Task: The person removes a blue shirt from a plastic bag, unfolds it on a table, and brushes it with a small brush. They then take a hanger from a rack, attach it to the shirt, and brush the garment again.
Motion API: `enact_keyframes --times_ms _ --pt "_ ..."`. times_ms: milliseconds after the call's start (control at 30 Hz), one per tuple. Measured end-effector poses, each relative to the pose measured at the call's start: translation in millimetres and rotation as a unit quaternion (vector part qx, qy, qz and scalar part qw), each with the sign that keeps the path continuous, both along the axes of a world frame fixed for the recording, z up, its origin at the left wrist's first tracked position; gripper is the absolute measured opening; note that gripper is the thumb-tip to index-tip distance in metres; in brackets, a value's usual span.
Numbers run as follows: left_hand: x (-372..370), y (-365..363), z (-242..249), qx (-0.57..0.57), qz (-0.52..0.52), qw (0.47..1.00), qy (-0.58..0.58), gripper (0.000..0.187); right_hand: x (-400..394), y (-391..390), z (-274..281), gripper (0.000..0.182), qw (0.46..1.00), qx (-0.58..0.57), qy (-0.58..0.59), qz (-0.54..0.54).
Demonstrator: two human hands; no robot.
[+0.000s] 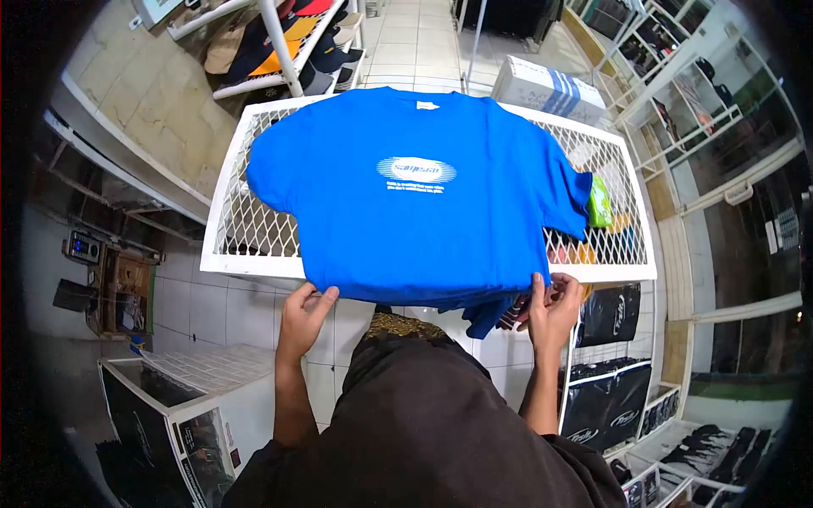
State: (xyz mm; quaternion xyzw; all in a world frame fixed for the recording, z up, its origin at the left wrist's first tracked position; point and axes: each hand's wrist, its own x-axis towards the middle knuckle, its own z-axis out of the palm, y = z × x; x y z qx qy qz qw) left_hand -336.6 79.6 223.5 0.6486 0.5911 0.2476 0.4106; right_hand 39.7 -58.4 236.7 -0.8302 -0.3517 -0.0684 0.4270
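Note:
A blue T-shirt (406,229) with a white printed logo on its chest lies spread flat on a white mesh-topped table (233,267), collar away from me. Its lower edge hangs over the table's near side. My left hand (306,317) pinches the bottom left corner of the hem between thumb and fingers. At the bottom right corner, my right hand (555,309) has the hem between thumb and curled fingers. Dark blue and striped cloth (483,317) hangs beneath the shirt, near my right hand.
A green packet (600,201) sits at the table's right side. Behind the table are a white box with blue stripes (550,89) and a rack of caps (292,42). Black bags (605,406) hang at the right; a white cabinet (190,415) stands at the lower left.

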Motion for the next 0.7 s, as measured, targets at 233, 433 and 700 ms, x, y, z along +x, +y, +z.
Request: enact_keyframes --times_ms 233,433,700 --pt "9 -13 -31 -0.189 0.038 0.843 -0.502 0.039 10 7 -1 0.023 0.991 -0.032 -0.097 0.081" --pt "7 -22 -16 -0.214 0.141 0.732 -0.631 0.036 22 6 1 0.020 0.979 0.102 0.118 0.130" --pt "9 -24 -33 -0.298 0.091 0.748 -0.585 0.052 23 8 2 0.024 0.959 0.073 0.217 0.165"
